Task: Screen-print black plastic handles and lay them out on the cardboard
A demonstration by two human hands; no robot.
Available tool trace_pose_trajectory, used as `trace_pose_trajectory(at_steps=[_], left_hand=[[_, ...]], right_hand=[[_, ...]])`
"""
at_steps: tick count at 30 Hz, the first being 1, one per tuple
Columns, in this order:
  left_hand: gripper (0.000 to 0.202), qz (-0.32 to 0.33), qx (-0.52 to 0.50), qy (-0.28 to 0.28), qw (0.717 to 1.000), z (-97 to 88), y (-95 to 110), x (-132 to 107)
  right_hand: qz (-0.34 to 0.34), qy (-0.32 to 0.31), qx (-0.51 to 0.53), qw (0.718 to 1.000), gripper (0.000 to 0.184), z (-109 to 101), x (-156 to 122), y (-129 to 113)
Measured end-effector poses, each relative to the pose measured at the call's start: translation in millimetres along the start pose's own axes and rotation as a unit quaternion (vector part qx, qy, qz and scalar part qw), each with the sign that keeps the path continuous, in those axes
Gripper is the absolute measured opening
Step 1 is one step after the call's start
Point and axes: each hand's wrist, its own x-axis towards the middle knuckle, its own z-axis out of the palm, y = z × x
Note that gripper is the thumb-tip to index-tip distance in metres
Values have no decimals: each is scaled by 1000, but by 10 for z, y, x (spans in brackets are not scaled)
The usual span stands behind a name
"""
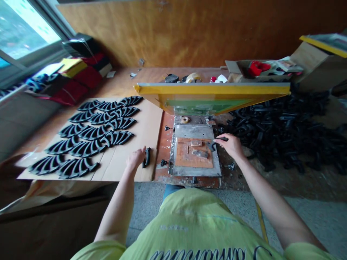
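Observation:
My left hand [136, 157] is closed around a curved black plastic piece [146, 157] over the near right part of a cardboard sheet [148, 126]. My right hand [230, 144] pinches another black piece [217, 142] at the right edge of a grey metal plate [196, 131] with an orange jig [193, 157] on it. A yellow-framed printing screen [211, 90] is tilted up above the plate.
Several rows of black curved pieces [89, 133] lie spread on the cardboard. A big heap of black pieces [284, 126] sits to the right. Tape rolls, tins and boxes stand along the back of the table [130, 81]; a window is at far left.

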Motion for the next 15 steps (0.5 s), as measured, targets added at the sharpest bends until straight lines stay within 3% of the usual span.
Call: trace_pose_trajectory(at_steps=[2, 4, 7, 9, 12, 15], left_hand=[[51, 38, -45, 9, 998, -90, 383, 62], [58, 104, -178, 33, 978, -190, 869, 55], [58, 204, -435, 77, 874, -362, 1580, -63], [53, 244, -515, 71, 819, -456, 1891, -161], [49, 249, -540, 50, 802, -494, 1988, -295], [57, 211, -521, 54, 825, -397, 1726, -467]], right_hand=[[-4, -7, 15, 1000, 45, 292, -101, -180], [8, -3, -11, 1000, 47, 586, -191, -283], [7, 12, -94, 996, 47, 889, -271, -332], [-14, 24, -149, 988, 44, 969, -297, -340], [-50, 19, -197, 979, 37, 927, -310, -326], [-79, 4, -184, 980, 31, 702, -255, -214]])
